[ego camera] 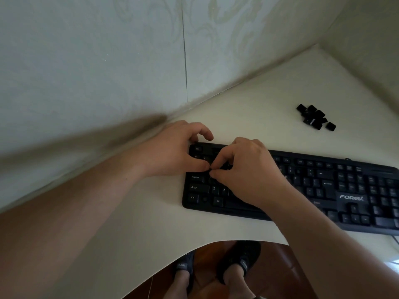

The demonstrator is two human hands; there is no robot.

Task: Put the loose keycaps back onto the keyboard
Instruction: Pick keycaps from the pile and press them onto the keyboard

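A black Forev keyboard (302, 186) lay on a white desk (248, 100). Both hands met over its upper-left keys: the left hand (172, 152) and right hand (248, 171) had curled fingertips touching; whether they pinched a keycap I cannot tell. A pile of loose keycaps (315, 117) waited well apart, so much remained undone.

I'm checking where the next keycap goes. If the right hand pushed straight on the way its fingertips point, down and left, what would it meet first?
Most likely the keyboard itself, in the rows near its left end just below the right hand, whose fingertips almost touch the left hand's thumb. Whether a keycap is pinched there is hidden.
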